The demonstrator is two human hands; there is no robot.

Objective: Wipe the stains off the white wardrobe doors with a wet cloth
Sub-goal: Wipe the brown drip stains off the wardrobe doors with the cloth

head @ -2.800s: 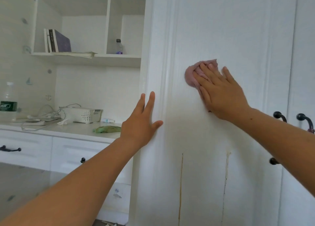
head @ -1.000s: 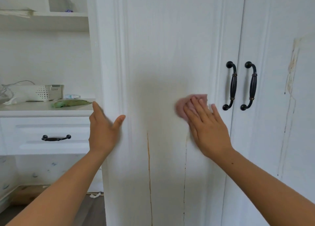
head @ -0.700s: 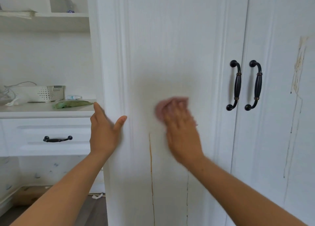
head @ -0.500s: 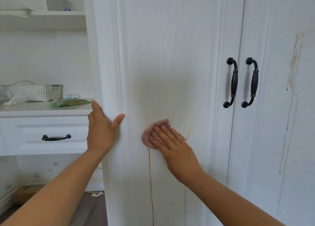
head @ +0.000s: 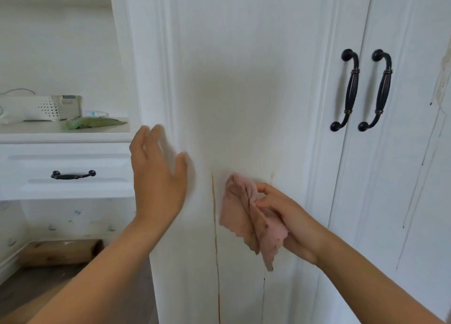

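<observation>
White desk [head: 36, 131] w/ drawer [head: 102, 160] (black handle [head: 73, 175]), pale wall [head: 61, 55], grey floor [head: 36, 289]

We see the pink cloth [head: 246, 213] hanging in crumpled, spotted folds before the left white wardrobe door [head: 244, 79]. A thin brown drip stain [head: 216, 238] runs down just beside it; dark streaks [head: 412, 196] mark the right door [head: 390, 226].

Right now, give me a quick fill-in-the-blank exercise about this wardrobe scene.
1. The right hand pinches a ____ cloth.
2. The drip stain runs ____ the left hand and the cloth.
3. Two ____ handles sit on the wardrobe doors.
Missing words: pink, between, black.
</observation>
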